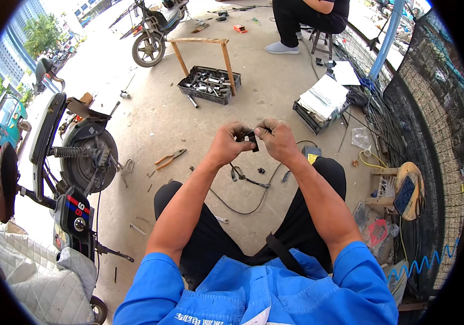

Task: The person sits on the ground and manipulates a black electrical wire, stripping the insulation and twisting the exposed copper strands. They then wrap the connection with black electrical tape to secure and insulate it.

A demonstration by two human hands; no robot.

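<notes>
Black part: could drop to the floor, I judge, if either pinch loosens, as it looks small.
Part's place: between the hands, touching both.
Left hand: closed, gripping the part's near side.
Right hand: pinched on its upper end.
Black cable: on the floor below; a join to the part is unclear.
Pliers: left of the left hand.
Black tray: farther off, holding metal tools.

Left grip curls beside right grip.
</notes>
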